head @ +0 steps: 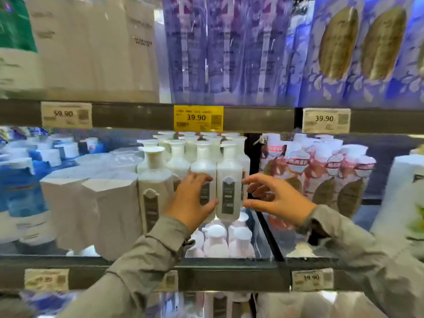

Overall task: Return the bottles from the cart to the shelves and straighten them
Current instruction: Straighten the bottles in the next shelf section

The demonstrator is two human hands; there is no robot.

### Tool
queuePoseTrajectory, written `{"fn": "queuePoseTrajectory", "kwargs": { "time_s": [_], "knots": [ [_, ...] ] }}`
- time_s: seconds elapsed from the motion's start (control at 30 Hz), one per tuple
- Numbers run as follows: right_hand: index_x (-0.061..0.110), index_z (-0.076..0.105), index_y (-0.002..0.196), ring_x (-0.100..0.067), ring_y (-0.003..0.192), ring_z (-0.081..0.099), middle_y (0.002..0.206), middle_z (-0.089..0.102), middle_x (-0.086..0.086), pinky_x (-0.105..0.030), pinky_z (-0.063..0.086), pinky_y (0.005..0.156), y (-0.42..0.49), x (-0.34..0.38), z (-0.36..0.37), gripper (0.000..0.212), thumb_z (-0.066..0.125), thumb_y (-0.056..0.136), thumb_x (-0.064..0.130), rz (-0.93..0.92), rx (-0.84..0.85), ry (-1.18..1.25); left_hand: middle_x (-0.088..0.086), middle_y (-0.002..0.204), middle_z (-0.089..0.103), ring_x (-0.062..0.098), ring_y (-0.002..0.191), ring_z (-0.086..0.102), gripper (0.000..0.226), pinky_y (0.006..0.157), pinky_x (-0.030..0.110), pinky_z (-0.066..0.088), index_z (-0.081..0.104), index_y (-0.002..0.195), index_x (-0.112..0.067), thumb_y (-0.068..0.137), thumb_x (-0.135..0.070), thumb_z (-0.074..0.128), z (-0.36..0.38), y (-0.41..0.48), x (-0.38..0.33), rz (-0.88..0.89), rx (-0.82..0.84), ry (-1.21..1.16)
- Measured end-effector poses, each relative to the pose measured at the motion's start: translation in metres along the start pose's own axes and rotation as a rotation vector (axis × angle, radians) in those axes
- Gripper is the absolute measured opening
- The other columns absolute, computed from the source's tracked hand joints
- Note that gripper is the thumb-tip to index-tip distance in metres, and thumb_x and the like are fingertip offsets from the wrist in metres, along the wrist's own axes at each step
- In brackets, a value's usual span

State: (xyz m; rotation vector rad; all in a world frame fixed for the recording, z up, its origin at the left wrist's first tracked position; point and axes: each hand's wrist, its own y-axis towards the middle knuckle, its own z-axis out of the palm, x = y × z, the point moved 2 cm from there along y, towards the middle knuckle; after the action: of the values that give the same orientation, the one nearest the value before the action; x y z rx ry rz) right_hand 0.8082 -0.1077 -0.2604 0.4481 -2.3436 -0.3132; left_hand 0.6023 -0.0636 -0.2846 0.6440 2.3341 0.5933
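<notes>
Several white pump bottles with grey labels stand in rows on the middle shelf [229, 262]. My left hand [191, 199] grips the front bottle [204, 171] second from the right, fingers over its label. The rightmost front bottle [229, 184] stands upright beside it. My right hand [273, 198] hovers just right of that bottle with spread, slightly curled fingers; the fingertips are near its side and I cannot tell if they touch. Another white bottle [153, 187] stands at the left of the row.
White boxes [91, 203] sit left of the bottles, blue and white bottles [23, 187] farther left. Pink pump bottles [330, 173] fill the bay to the right. Purple packs [227, 47] stand on the shelf above. A yellow price tag [198, 118] reads 39.90.
</notes>
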Motion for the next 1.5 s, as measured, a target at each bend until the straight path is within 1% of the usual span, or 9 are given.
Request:
{"fn": "queuePoseTrajectory", "kwargs": {
  "time_s": [0.13,0.27,0.47,0.63,0.77,1.0,1.17,1.3,1.5],
  "knots": [
    [0.030,0.054,0.115,-0.011,0.103,0.057,0.112,0.059,0.002,-0.028,0.048,0.092,0.007,-0.033,0.035,0.045,0.072,0.075,0.040,-0.004,-0.017,0.030,0.009,0.134,0.029,0.030,0.123,0.035,0.072,0.101,0.041,0.040,0.034,0.132,-0.028,0.074,-0.030,0.076,0.032,0.003,0.020,0.038,-0.177,0.127],
    [0.023,0.059,0.110,-0.015,0.098,0.060,0.105,0.063,0.001,-0.026,0.049,0.089,0.021,-0.054,0.059,0.038,0.074,0.077,0.035,-0.019,-0.065,-0.014,-0.001,0.126,0.018,0.022,0.121,0.023,0.079,0.101,0.027,0.021,0.023,0.120,-0.032,0.067,-0.023,0.080,0.051,0.007,0.037,0.143,-0.338,0.161],
    [0.022,0.057,0.075,-0.009,0.067,0.056,0.073,0.062,0.004,-0.015,0.044,0.063,0.033,-0.065,0.076,0.023,0.077,0.076,0.034,-0.041,-0.248,-0.039,0.007,0.129,0.008,0.011,0.124,0.001,0.075,0.107,0.013,-0.008,0.007,0.124,-0.025,0.082,-0.030,0.068,0.064,0.010,0.051,0.080,-0.255,0.170],
    [0.017,0.044,0.092,-0.011,0.077,0.053,0.089,0.054,-0.001,-0.018,0.040,0.063,0.038,-0.077,0.084,0.044,0.080,0.072,0.033,0.091,-0.345,0.054,-0.001,0.122,0.007,0.020,0.125,0.015,0.075,0.112,0.031,0.030,0.008,0.119,-0.031,0.078,-0.034,0.070,0.066,0.013,0.048,0.066,-0.295,0.143],
    [0.015,0.034,0.112,-0.005,0.084,0.057,0.103,0.054,0.002,-0.008,0.047,0.060,0.043,-0.081,0.089,0.056,0.077,0.077,0.022,0.213,-0.257,0.314,0.001,0.132,0.001,0.010,0.120,0.012,0.096,0.104,0.019,0.022,-0.009,0.137,-0.027,0.081,-0.036,0.068,0.066,0.013,0.046,0.041,-0.274,0.161],
    [0.017,0.033,0.123,0.000,0.084,0.054,0.103,0.055,0.005,-0.003,0.047,0.059,0.056,-0.080,0.089,0.068,0.078,0.073,0.005,0.193,-0.253,0.491,-0.006,0.126,-0.005,0.019,0.127,0.026,0.117,0.105,0.028,0.035,-0.042,0.134,-0.027,0.085,-0.038,0.064,0.064,0.012,0.046,-0.001,-0.211,0.151],
    [0.015,0.033,0.132,-0.007,0.090,0.056,0.112,0.056,0.001,-0.009,0.044,0.073,0.063,-0.078,0.093,0.080,0.083,0.069,0.015,0.210,-0.327,0.439,-0.002,0.133,-0.002,0.024,0.128,0.024,0.120,0.099,0.032,0.044,-0.037,0.133,-0.031,0.077,-0.043,0.069,0.063,0.016,0.044,0.032,-0.273,0.228],
    [0.018,0.035,0.118,0.004,0.076,0.049,0.091,0.053,0.010,0.002,0.040,0.053,0.062,-0.082,0.093,0.064,0.081,0.072,0.020,0.244,-0.292,0.432,0.004,0.147,-0.002,0.019,0.131,0.006,0.119,0.113,0.037,0.024,-0.022,0.145,-0.024,0.071,-0.042,0.071,0.061,0.030,0.035,0.052,-0.365,0.252],
    [0.015,0.041,0.114,-0.003,0.080,0.055,0.094,0.058,0.005,-0.011,0.045,0.062,0.064,-0.088,0.092,0.057,0.080,0.073,0.017,0.273,-0.287,0.463,0.005,0.142,0.015,0.020,0.122,0.008,0.111,0.111,0.029,0.012,-0.004,0.148,-0.016,0.068,-0.050,0.066,0.062,0.039,0.035,0.064,-0.388,0.345]
  ]
}}
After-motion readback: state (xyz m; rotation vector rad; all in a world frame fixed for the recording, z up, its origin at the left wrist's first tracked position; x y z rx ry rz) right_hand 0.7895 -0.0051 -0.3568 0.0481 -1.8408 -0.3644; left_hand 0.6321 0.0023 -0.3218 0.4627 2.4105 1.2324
